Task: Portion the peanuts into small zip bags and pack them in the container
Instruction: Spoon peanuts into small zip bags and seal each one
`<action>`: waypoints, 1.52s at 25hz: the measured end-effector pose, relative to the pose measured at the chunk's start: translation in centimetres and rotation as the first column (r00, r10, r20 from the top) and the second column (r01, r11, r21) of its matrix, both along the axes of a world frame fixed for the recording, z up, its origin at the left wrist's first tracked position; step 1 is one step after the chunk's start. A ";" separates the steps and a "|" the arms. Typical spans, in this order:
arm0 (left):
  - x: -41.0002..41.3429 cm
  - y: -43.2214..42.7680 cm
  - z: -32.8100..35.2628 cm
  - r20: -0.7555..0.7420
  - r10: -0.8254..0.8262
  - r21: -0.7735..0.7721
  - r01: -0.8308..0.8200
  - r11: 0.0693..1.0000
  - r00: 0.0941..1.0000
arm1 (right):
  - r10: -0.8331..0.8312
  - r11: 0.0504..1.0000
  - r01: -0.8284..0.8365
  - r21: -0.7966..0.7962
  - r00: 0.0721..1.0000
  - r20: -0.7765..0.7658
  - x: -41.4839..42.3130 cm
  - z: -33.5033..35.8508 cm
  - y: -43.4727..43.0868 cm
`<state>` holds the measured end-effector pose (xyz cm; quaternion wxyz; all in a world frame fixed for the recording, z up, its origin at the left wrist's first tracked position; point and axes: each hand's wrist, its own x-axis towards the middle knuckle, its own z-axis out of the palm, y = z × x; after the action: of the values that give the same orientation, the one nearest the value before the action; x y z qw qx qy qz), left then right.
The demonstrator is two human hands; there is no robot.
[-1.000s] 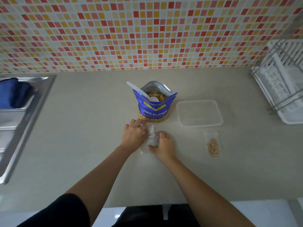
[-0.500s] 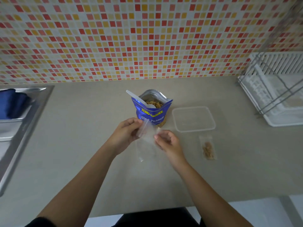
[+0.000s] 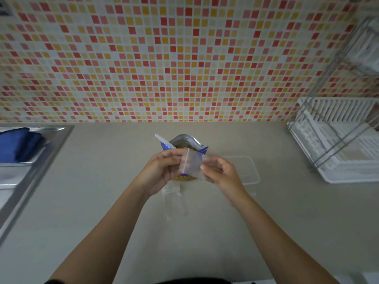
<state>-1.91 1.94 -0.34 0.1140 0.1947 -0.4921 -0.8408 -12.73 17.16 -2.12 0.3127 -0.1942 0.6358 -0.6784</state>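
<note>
Your left hand [image 3: 161, 172] and your right hand [image 3: 222, 174] are both raised above the middle of the worktop [image 3: 106, 201], held a little apart with one small clear zip bag [image 3: 191, 163] stretched between them. Your left thumb and curled fingers pinch the bag's left side, and the fingertips of your right hand pinch its right side near the top. The bag hangs clear of the worktop, and you can see through it; whether its mouth is open cannot be told. Directly behind it, partly covered by the bag and your hands, the blue peanut pouch [image 3: 184, 140] stands upright with its silver-lined mouth open, about midway along the worktop and nearer the back edge than the front. A white spoon [image 3: 163, 139] sticks out of the pouch and leans to the left. Some peanuts [image 3: 184, 178] show at the pouch's base, below the bag you hold. A clear flat container [image 3: 250, 169] lies just right of the pouch, partly behind your right hand. More clear empty bags [image 3: 171, 194] lie flat on the worktop below your left hand. A steel sink [image 3: 34, 167] takes up the left end, with a blue cloth [image 3: 16, 144] on it, and a white dish rack [image 3: 338, 144] fills the back right corner.
</note>
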 end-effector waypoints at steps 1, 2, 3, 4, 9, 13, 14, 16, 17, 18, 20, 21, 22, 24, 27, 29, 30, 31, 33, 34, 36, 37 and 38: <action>-0.1 0.1 0.2 -0.012 0.006 -0.028 -0.006 1.000 1.000 | -0.001 1.000 0.001 0.001 1.000 -0.008 -0.2 0.5 0.0; -0.2 0.2 0.3 -0.027 0.002 -0.068 -0.004 0.998 1.000 | -0.003 1.000 0.003 0.007 1.000 -0.016 -0.3 0.9 0.1; -0.2 0.1 0.4 -0.034 -0.014 -0.137 0.010 0.991 0.999 | -0.003 1.000 0.003 0.014 1.000 -0.019 -0.4 1.1 0.1; -0.2 0.1 0.5 -0.029 -0.034 -0.229 0.026 0.973 0.999 | -0.002 1.000 0.002 0.020 1.000 -0.016 -0.6 1.3 0.2; -0.8 -0.3 0.9 0.046 0.029 -0.685 0.010 0.728 0.998 | -0.037 0.995 0.037 -0.088 0.999 0.002 -1.5 1.7 0.0; -1.1 0.0 1.1 0.064 0.155 -0.621 -0.082 0.779 0.986 | 0.024 0.970 0.001 -0.244 0.995 0.098 -2.1 2.2 -0.3; -1.1 0.0 1.3 0.061 0.168 -0.567 -0.105 0.817 0.984 | 0.050 0.978 -0.040 -0.203 0.998 0.043 -2.2 2.3 -0.2; -1.0 -0.2 1.5 0.055 0.161 -0.434 -0.121 0.893 0.985 | 0.025 0.998 -0.032 -0.061 0.993 -0.119 -2.4 2.3 -0.3; -1.0 -0.3 1.6 0.053 0.143 -0.362 -0.115 0.925 0.988 | -0.006 1.000 0.003 -0.019 0.986 -0.165 -2.6 2.1 -0.5; -1.0 -0.3 1.6 0.045 0.120 -0.290 -0.102 0.952 0.992 | -0.033 0.999 0.032 -0.013 0.986 -0.161 -2.7 2.1 -0.7; -1.0 -0.2 1.5 0.012 0.096 -0.162 -0.092 0.982 0.995 | -0.051 0.998 0.048 -0.032 0.992 -0.117 -2.9 2.1 -0.9; -1.1 -0.2 1.3 0.000 0.092 -0.106 -0.092 0.990 0.996 | -0.049 0.998 0.045 -0.041 0.994 -0.098 -3.0 1.9 -1.0; -1.1 -0.3 1.3 -0.006 0.089 -0.060 -0.089 0.994 0.996 | -0.044 0.998 0.041 -0.041 0.995 -0.088 -3.0 2.0 -1.1; -1.2 -0.4 1.3 -0.015 0.086 -0.003 -0.086 0.996 0.996 | -0.035 0.999 0.032 -0.035 0.995 -0.094 -3.2 2.0 -1.2; -1.5 -0.4 1.6 0.020 0.109 -0.077 -0.107 0.991 0.994 | -0.021 1.000 0.019 -0.017 0.989 -0.148 -3.6 2.1 -1.2; -1.6 -0.5 1.9 0.083 0.137 -0.255 -0.112 0.960 0.987 | -0.009 1.000 0.008 -0.003 0.979 -0.203 -4.0 2.2 -1.1; -1.6 -0.5 2.0 0.112 0.152 -0.331 -0.107 0.938 0.982 | 0.011 1.000 -0.010 0.004 0.976 -0.220 -4.0 2.3 -1.0; -1.6 -0.7 2.1 0.139 0.171 -0.388 -0.105 0.915 0.976 | 0.031 0.999 -0.030 0.011 0.973 -0.230 -4.1 2.4 -0.9; -1.6 -1.1 2.3 0.177 0.221 -0.496 -0.107 0.862 0.959 | 0.066 0.998 -0.059 0.035 0.967 -0.244 -4.3 2.4 -0.7; -1.6 -1.3 2.3 0.193 0.254 -0.575 -0.100 0.812 0.948 | 0.079 0.996 -0.069 0.050 0.965 -0.251 -4.4 2.4 -0.7; -1.7 -1.4 1.9 0.221 0.316 -0.726 -0.061 0.685 0.923 | 0.115 0.993 -0.104 0.059 0.964 -0.239 -4.7 2.4 -0.7; -1.8 -1.3 1.7 0.231 0.341 -0.762 -0.048 0.645 0.911 | 0.137 0.990 -0.130 0.046 0.969 -0.203 -4.9 2.3 -0.8; -1.9 -1.3 1.6 0.237 0.359 -0.772 -0.049 0.633 0.903 | 0.149 0.989 -0.147 0.026 0.975 -0.162 -5.0 2.1 -0.9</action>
<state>-3.77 0.66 1.22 0.1856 0.3400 -0.7807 -0.4904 -17.70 16.21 0.02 0.3107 -0.2939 0.6475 -0.6307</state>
